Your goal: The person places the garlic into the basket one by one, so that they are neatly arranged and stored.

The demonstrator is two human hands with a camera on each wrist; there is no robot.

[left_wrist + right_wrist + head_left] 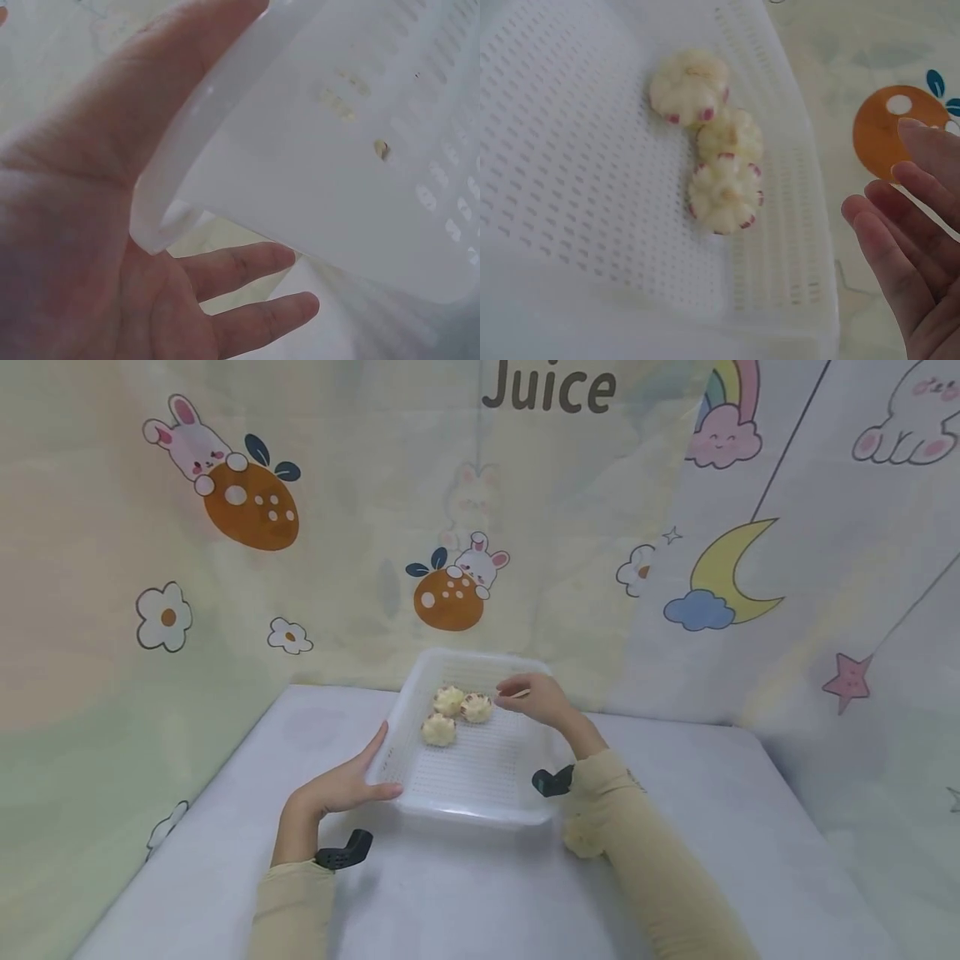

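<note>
A white perforated plastic basket [480,781] is tilted above the table, its far side raised. My left hand [341,787] grips its near left corner; the left wrist view shows the rim [199,127] lodged between thumb and fingers, two fingertips reaching out beneath. Three pale garlic bulbs with purple-tipped cloves lie together inside: one at the back [448,700], one to the right [476,707] and one nearer [438,729]. Over the basket's right part, my right hand [538,697] has its fingers loosely bent with nothing between them.
Another garlic bulb [583,837] lies on the white tabletop [465,893], partly behind the right forearm. A printed cloth [360,527] hangs close behind the table and along its sides. Dark wrist cameras [347,852] sit on both sleeves.
</note>
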